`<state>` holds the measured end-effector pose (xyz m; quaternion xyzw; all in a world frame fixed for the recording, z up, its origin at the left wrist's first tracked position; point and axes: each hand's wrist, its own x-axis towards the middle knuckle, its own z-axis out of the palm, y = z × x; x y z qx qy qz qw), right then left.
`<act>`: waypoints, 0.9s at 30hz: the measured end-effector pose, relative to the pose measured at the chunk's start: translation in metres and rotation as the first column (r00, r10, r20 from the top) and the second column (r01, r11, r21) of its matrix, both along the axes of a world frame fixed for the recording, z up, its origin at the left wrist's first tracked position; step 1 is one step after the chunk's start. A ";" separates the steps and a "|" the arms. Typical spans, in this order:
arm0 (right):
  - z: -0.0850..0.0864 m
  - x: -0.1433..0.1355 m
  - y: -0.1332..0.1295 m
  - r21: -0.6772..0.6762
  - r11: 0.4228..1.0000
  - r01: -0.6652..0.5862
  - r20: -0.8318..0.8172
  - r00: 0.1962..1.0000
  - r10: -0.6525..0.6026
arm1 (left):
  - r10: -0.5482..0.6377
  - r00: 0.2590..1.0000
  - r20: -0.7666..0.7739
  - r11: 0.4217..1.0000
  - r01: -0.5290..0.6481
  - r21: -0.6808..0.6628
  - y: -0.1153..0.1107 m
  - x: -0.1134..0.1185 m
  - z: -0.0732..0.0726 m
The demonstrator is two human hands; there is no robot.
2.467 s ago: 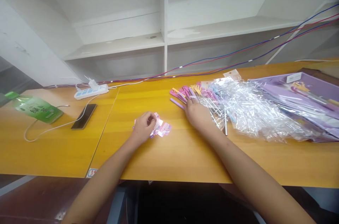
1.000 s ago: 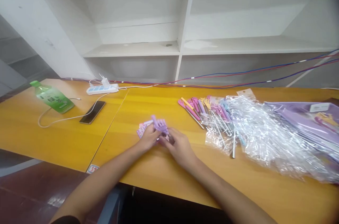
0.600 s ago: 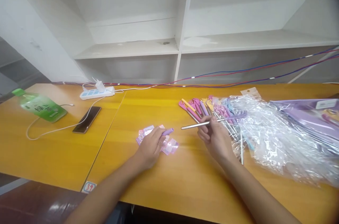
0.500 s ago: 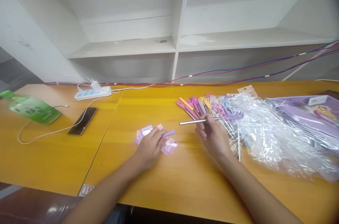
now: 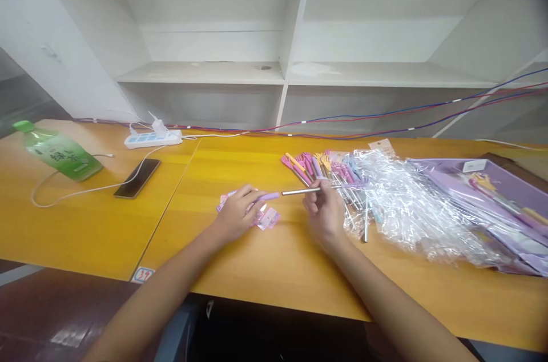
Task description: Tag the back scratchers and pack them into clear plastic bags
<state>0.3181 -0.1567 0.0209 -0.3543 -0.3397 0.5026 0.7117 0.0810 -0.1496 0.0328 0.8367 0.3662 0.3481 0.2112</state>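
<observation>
My left hand (image 5: 238, 212) grips a short purple handle (image 5: 269, 196), whose end points right. Under and beside that hand lie small pink and purple cards (image 5: 268, 218). My right hand (image 5: 326, 210) holds a metal rod (image 5: 299, 191) with a purple claw-shaped head on its right end. The rod's bare left tip is close to the handle's end, with a small gap between them. Just beyond my right hand is a pile of claw-headed sticks (image 5: 309, 165) in pink, yellow, purple and blue.
Clear plastic bags (image 5: 411, 208) cover the table's right part, against a purple tray (image 5: 518, 185). At the left are a green bottle (image 5: 64, 153), a phone (image 5: 137, 178) and a power strip (image 5: 153, 139). White shelving (image 5: 205, 72) stands behind.
The handle and the rod have come closer and nearly line up, end to end. My right hand has moved left. The camera view has shifted slightly.
</observation>
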 end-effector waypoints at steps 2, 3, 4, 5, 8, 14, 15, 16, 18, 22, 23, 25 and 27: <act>0.000 0.000 0.001 0.011 1.000 -0.015 0.006 1.000 0.015 | -0.001 1.000 0.021 1.000 0.000 0.009 0.003 -0.001 -0.002; 0.000 0.000 0.001 0.018 0.999 -0.029 0.017 0.999 0.029 | -0.005 0.999 0.034 1.000 0.005 0.010 0.004 -0.002 -0.003; 0.000 0.000 0.001 0.027 0.999 -0.035 0.026 0.999 0.034 | -0.010 0.999 0.044 1.000 0.009 0.011 0.005 -0.002 -0.005; -0.001 0.001 0.001 0.036 0.999 -0.033 0.037 0.999 0.032 | -0.013 0.999 0.049 1.000 0.012 0.013 0.006 -0.003 -0.006; -0.001 0.004 0.002 0.052 0.998 -0.028 0.094 0.995 0.023 | -0.019 0.999 0.034 0.999 0.018 0.028 0.007 -0.003 -0.009; -0.001 0.011 0.004 0.045 0.996 -0.082 0.182 0.981 0.072 | -0.017 0.998 0.065 0.997 0.013 0.070 0.007 -0.002 -0.011; -0.001 0.011 0.004 0.046 0.995 -0.087 0.185 0.980 0.077 | -0.013 0.997 0.078 0.997 0.006 0.082 0.006 -0.002 -0.011; 0.000 0.011 0.004 0.046 0.995 -0.092 0.187 0.979 0.082 | -0.010 0.996 0.089 0.995 0.002 0.095 0.006 -0.001 -0.011; 0.001 0.010 0.003 0.042 0.994 -0.105 0.194 0.976 0.095 | -0.009 0.995 0.104 0.991 -0.005 0.135 0.006 -0.001 -0.012; 0.004 0.010 0.000 0.013 0.990 -0.142 0.245 0.960 0.134 | 0.019 0.997 0.080 0.973 -0.036 0.228 0.007 -0.004 -0.013; 0.004 0.010 0.000 0.007 0.988 -0.152 0.258 0.955 0.145 | 0.024 0.997 0.067 0.968 -0.040 0.247 0.006 -0.004 -0.013; 0.005 0.008 -0.003 -0.003 0.980 -0.200 0.301 0.934 0.192 | 0.011 0.999 0.044 0.960 -0.023 0.278 0.005 -0.004 -0.013; 0.005 0.002 -0.009 -0.006 0.957 -0.290 0.377 0.886 0.271 | -0.041 0.999 0.020 0.958 0.034 0.286 0.002 -0.001 -0.013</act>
